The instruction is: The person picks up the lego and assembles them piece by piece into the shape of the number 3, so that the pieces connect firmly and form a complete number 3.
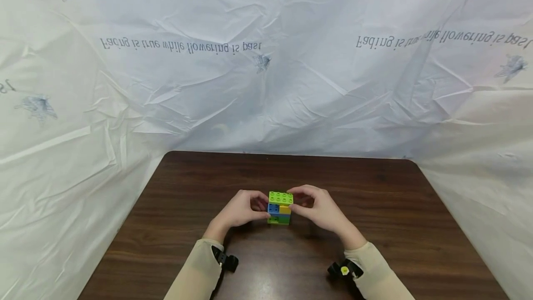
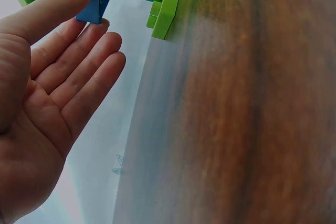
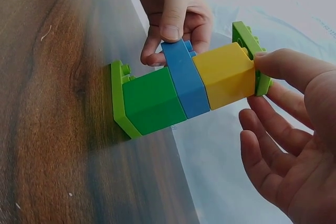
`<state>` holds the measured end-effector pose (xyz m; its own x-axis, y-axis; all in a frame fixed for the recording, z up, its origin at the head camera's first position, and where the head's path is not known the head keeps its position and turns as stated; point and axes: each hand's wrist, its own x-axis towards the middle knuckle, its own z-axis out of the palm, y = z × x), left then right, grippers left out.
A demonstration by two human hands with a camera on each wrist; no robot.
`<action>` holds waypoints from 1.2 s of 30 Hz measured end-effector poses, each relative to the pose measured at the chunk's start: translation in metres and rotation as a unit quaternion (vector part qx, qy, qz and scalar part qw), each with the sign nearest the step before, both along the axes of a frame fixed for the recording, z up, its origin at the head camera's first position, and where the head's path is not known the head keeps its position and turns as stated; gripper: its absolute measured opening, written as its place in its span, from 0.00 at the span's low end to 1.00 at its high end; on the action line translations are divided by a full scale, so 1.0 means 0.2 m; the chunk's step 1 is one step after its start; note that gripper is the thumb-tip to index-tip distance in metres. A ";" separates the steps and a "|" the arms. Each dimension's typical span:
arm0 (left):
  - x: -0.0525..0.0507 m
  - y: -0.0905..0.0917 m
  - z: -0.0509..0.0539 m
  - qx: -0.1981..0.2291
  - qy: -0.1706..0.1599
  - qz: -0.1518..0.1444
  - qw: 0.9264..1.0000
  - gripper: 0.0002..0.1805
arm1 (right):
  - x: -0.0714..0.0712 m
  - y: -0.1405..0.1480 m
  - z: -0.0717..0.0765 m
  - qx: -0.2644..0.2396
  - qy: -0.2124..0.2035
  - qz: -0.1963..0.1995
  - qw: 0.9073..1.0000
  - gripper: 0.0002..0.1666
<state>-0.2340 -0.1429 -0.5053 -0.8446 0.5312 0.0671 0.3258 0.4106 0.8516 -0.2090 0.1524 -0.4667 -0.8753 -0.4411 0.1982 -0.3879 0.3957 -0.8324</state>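
Note:
A small upright stack of toy building blocks stands on the table between my hands. At its base is a light green plate [image 3: 118, 103], then a green block [image 3: 152, 100], a blue plate [image 3: 186, 80] and a yellow block [image 3: 226, 74]. A studded light green plate [image 1: 281, 197] tops it; I cannot tell whether it is fully seated. My left hand [image 1: 239, 208] pinches the overhanging end of the blue plate, its thumb on one face and fingers behind. My right hand [image 1: 326, 209] holds the top light green plate at its edge between thumb and fingers.
The dark wooden table [image 1: 175, 226] has rounded far corners. A white printed sheet [image 1: 266, 105] hangs behind it and along both sides. Each forearm carries a black wrist camera [image 1: 230, 263] below the hand.

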 end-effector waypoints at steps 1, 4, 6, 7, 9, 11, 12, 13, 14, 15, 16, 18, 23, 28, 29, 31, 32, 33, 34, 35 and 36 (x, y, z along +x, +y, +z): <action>0.00 0.00 0.00 0.000 0.000 0.000 1.000 0.16 | 0.00 0.00 0.00 0.000 0.000 0.000 1.000 0.21; -0.01 0.00 0.00 0.000 0.000 -0.001 1.000 0.16 | 0.00 0.00 0.00 0.000 0.001 0.000 1.000 0.22; -0.02 -0.01 0.00 0.000 -0.001 -0.002 1.000 0.16 | -0.01 0.00 0.00 0.003 0.003 0.000 1.000 0.22; -0.02 -0.01 0.00 0.001 -0.001 -0.001 1.000 0.16 | -0.01 0.00 0.01 0.003 0.003 0.001 1.000 0.22; -0.02 0.00 0.00 0.001 -0.001 -0.001 1.000 0.16 | -0.01 0.00 0.01 0.006 0.005 0.002 1.000 0.22; -0.01 0.00 0.00 0.002 -0.001 -0.001 1.000 0.16 | -0.01 0.00 0.01 0.009 0.007 0.001 1.000 0.21; -0.01 0.00 0.00 0.002 -0.001 -0.001 1.000 0.16 | -0.01 0.00 0.01 0.010 0.008 0.001 1.000 0.21; -0.01 0.00 0.00 0.002 0.000 -0.002 1.000 0.16 | -0.01 0.00 0.00 0.011 0.009 0.000 1.000 0.21; -0.01 0.00 0.00 0.002 0.001 -0.002 1.000 0.16 | 0.00 0.00 0.00 0.011 0.010 0.000 1.000 0.21; -0.01 0.00 0.00 0.001 0.002 -0.002 1.000 0.16 | 0.00 0.00 0.00 0.011 0.011 -0.001 1.000 0.21; -0.01 0.00 0.00 0.001 0.003 -0.002 1.000 0.16 | 0.00 -0.01 0.00 0.012 0.012 -0.002 1.000 0.21; 0.00 0.00 0.00 0.000 0.004 -0.001 1.000 0.16 | 0.00 -0.01 0.00 0.013 0.015 -0.003 1.000 0.21; 0.00 0.00 0.00 0.001 0.003 0.001 1.000 0.16 | 0.00 -0.01 0.00 0.016 0.027 -0.002 1.000 0.22; 0.00 0.00 0.00 0.001 0.004 0.000 1.000 0.15 | 0.01 -0.01 0.00 0.025 0.054 -0.002 0.998 0.21; 0.00 0.00 0.00 0.001 0.005 -0.001 1.000 0.15 | 0.01 -0.01 0.00 0.026 0.061 -0.002 0.998 0.20; 0.01 0.01 0.00 0.002 0.006 -0.001 1.000 0.15 | 0.01 -0.01 -0.01 0.030 0.074 -0.001 0.997 0.20; 0.01 0.01 0.00 0.002 0.006 -0.001 1.000 0.15 | 0.01 -0.01 -0.01 0.031 0.078 -0.002 0.996 0.20; 0.01 0.01 0.00 0.003 0.006 0.000 1.000 0.15 | 0.01 -0.01 -0.01 0.031 0.083 -0.001 0.996 0.20; 0.01 0.01 0.00 0.003 0.006 0.000 1.000 0.15 | 0.01 -0.01 -0.02 0.032 0.086 -0.001 0.996 0.21; 0.01 0.01 0.00 0.002 0.008 0.000 1.000 0.15 | 0.01 -0.01 -0.02 0.033 0.089 -0.002 0.996 0.21; 0.01 0.01 0.00 0.002 0.008 0.000 1.000 0.15 | 0.01 -0.01 -0.02 0.035 0.090 -0.003 0.995 0.21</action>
